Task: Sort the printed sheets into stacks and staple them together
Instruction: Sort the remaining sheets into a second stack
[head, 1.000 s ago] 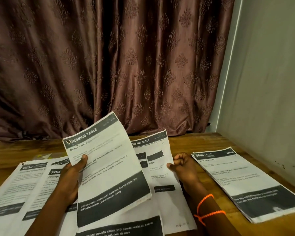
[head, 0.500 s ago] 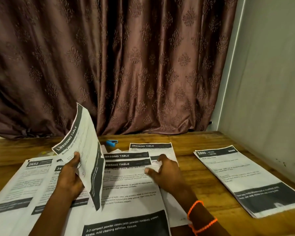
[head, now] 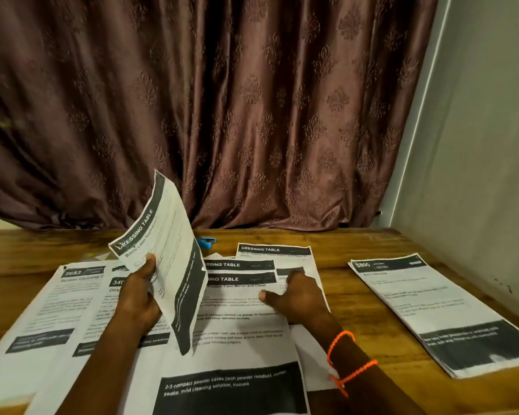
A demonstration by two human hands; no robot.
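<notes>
Sheets headed 2652 (head: 57,307) lay at the far left of the wooden table (head: 357,244), overlapped by a neighbouring pile (head: 108,313) whose number I could only partly read. Over these I saw the left hand (head: 138,298), its grip clamped on a raised "DRESSING TABLE" sheet (head: 168,253), thumb on the printed face, the page tilted up on edge and curling toward the curtain (head: 222,100). Just behind that page a small blue stapler (head: 206,241) peeked out on the table. Next came the middle stack of "DRESSING TABLE" pages (head: 237,339), fanned so that three headers showed. The right hand (head: 297,298) rested on them, fingers fairly straight and pressing the paper, grip apart, an orange cord bracelet (head: 342,354) at the wrist. Well apart to the right sat a tidy stack headed "$800 KITCHEN" (head: 432,310), near the grey wall (head: 477,145).
</notes>
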